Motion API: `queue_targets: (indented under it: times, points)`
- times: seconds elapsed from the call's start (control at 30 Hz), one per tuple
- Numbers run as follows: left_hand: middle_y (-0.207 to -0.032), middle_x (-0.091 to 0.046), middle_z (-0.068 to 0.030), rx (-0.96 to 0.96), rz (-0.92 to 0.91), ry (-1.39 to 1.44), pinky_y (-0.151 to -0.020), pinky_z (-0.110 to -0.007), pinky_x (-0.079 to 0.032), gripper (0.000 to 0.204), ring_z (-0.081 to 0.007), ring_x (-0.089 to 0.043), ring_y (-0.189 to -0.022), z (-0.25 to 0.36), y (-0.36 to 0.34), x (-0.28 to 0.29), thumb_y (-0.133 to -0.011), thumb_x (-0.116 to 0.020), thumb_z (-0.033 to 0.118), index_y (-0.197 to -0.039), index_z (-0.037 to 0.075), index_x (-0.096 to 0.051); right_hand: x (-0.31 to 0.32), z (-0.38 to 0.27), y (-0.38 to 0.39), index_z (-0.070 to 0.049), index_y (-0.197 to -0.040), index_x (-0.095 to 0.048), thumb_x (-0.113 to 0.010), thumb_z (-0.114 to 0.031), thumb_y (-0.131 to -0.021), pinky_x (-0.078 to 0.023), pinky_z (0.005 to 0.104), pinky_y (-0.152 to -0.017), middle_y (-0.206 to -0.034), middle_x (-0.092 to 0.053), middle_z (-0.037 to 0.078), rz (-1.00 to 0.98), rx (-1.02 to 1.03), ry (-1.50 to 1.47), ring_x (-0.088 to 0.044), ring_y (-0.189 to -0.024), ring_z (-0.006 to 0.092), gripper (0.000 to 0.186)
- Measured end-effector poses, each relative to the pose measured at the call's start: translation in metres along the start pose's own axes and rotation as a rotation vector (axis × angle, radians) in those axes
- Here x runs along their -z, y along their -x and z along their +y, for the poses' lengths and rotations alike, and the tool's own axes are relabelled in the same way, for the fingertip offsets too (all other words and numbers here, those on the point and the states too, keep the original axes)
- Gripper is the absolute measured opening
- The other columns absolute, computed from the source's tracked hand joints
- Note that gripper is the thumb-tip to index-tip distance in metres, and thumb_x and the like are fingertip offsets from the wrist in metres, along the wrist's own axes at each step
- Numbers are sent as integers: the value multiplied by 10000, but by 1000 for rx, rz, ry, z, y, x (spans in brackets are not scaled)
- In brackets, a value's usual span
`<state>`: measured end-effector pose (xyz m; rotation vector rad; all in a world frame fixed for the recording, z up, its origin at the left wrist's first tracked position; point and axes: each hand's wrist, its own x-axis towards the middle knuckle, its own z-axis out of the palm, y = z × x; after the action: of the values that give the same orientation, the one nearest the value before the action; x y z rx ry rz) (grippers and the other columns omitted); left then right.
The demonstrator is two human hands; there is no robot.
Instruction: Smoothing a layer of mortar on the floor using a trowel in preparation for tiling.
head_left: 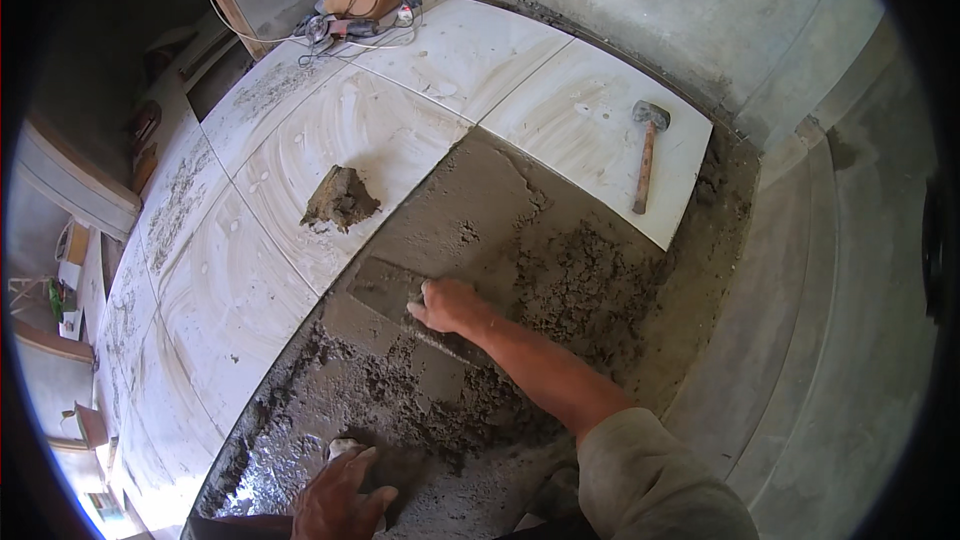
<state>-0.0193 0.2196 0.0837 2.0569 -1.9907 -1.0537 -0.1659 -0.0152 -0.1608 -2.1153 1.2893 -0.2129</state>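
Flat on wet grey mortar (440, 210) at the centre, near the edge of the white floor tiles (375, 120): a rectangular trowel (388, 288). Curled firmly around its grip, hiding it: the right hand (447, 307), with a bare forearm and rolled grey-green sleeve (650, 475) coming in from near right. Low over the mortar at the near edge, left of centre: the left hand (345, 495), fingers parted, apparently holding nothing; cannot tell whether touching the mortar. Smooth mortar beyond the trowel, crumbly to its right, shiny with water at near left. On the tiles to the far left, a brown clump of mortar (342, 200). On a far-right tile, a wooden-handled mallet (648, 155). Farthest left, a corded power tool (350, 28). Along the far right, a grey wall (680, 20).
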Motion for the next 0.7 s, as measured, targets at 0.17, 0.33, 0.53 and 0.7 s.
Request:
queue_targets:
  times: [0.17, 0.33, 0.53, 0.7]
  points:
    - [-1260, -546, -233, -5, -29, 18, -997, -415, -415, 476, -379, -511, -1192, 3, 7, 1, -887, -616, 293, -1259, 8, -531, -14, -13, 23, 32, -906, -607, -612, -383, -845, -547, 450, -674, -751, -659, 202, 60, 134, 80, -671, -735, 354, 420]
    - [-1265, -545, -228, 63, -36, 42, -1003, -409, -411, 487, -376, -506, -1201, 5, 7, 4, -883, -618, 306, -1255, 4, -534, 19, 20, 16, 28, -975, -588, -552, -346, -889, -541, 362, -503, -638, -647, 97, 220, 144, 433, -661, -566, 236, 385]
    - [-1258, -550, -227, 160, -69, 38, -995, -404, -417, 485, -373, -513, -1194, -7, 8, -2, -884, -615, 294, -1256, -4, -527, 84, 103, -24, -2, -941, -563, -545, -414, -903, -542, 444, -632, -707, -656, 164, 440, -186, 450, -668, -662, 326, 413]
    - [-1223, -571, -222, 384, -141, 92, -949, -413, -443, 442, -374, -565, -1107, 0, 11, 5, -908, -565, 248, -1271, 1, -511, 119, 109, -46, 0, -966, -597, -578, -426, -872, -538, 440, -730, -781, -672, 182, 466, -311, 367, -673, -786, 351, 436]
